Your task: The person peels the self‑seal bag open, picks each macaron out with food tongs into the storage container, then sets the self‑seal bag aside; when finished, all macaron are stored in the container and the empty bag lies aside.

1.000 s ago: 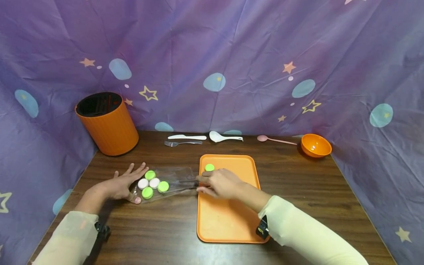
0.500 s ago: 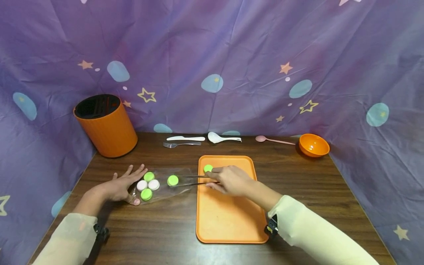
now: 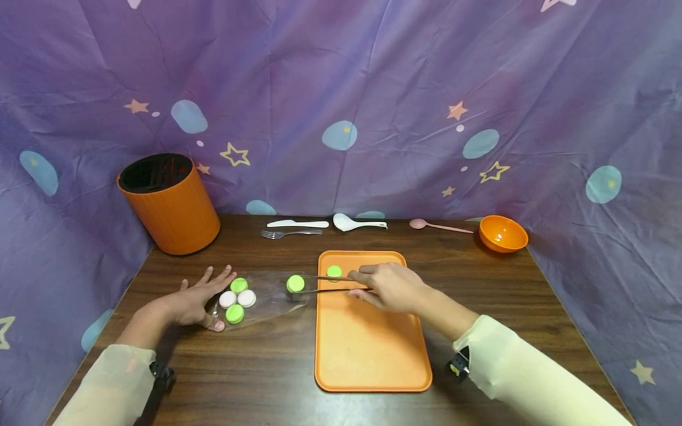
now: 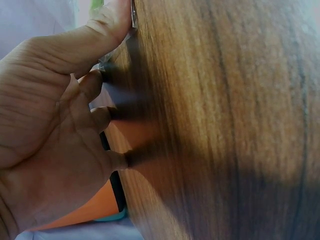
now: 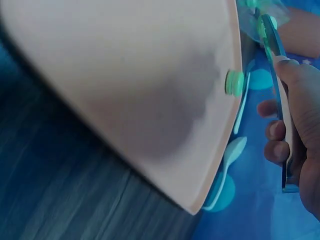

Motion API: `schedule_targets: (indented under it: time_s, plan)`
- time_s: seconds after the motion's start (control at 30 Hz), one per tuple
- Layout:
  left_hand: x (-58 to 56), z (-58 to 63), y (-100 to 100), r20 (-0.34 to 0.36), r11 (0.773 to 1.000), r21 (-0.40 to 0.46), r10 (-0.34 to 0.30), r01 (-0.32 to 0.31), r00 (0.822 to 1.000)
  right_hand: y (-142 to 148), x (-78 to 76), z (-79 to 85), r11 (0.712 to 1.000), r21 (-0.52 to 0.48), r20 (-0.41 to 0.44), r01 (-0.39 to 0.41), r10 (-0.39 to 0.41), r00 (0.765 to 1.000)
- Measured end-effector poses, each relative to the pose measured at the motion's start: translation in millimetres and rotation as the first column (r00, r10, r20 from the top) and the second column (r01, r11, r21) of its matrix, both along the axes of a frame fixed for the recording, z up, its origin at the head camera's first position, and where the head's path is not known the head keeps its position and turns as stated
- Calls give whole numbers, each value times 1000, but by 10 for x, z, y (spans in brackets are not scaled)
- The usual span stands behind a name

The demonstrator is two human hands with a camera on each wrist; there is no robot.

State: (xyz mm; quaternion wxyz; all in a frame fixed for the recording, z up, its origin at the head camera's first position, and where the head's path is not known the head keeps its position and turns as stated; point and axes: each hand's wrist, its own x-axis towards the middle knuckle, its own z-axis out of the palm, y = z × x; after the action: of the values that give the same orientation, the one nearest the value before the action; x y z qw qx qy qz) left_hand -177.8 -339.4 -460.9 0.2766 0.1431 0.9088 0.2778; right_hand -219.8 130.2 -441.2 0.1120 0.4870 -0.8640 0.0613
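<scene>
My left hand [image 3: 192, 299] lies with spread fingers at the left end of a clear plastic bag [image 3: 274, 296], its thumb and fingertips pressing the bag to the table. Inside the bag are several macarons, such as a white macaron [image 3: 247, 298] and a green macaron [image 3: 235, 313]. My right hand [image 3: 391, 287] grips metal tongs [image 5: 274, 42] above the orange tray [image 3: 373, 355]. Between the tong tips is another green macaron [image 3: 295, 283], near the right end of the bag; whether it is still inside is unclear. One more green macaron [image 3: 334, 271] sits on the tray's upper left corner.
Along the back of the table lie a white knife [image 3: 298, 223], a clear fork [image 3: 290, 234], a white ladle [image 3: 357, 223] and a pink spoon [image 3: 442, 226]. An orange bowl [image 3: 503, 234] stands at the back right, an orange knife block [image 3: 173, 204] at the back left.
My right hand has moved right with the tongs, drawing the gripped green macaron away from the others toward the bag's right end. The left hand holds its place.
</scene>
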Motion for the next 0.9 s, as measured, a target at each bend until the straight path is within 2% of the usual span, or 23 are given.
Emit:
schedule_targets:
  time_s: [0.23, 0.47, 0.7, 0.9]
  plan:
    - [12, 12, 6, 0, 1000, 1, 2, -2, 1000, 252, -3, 30, 1000, -22, -53, 22, -23, 998]
    - [14, 10, 5, 2, 1000, 5, 4, -4, 1000, 539, 0, 48, 995, -24, -29, 96, -97, 995]
    - [10, 11, 2, -5, 1000, -4, -1, 1, 1000, 836, -43, -10, 991, -27, -20, 128, -128, 992]
    - [12, 16, 6, -8, 1000, 0, -2, 2, 1000, 966, -74, -67, 988, -8, -10, 154, -154, 988]
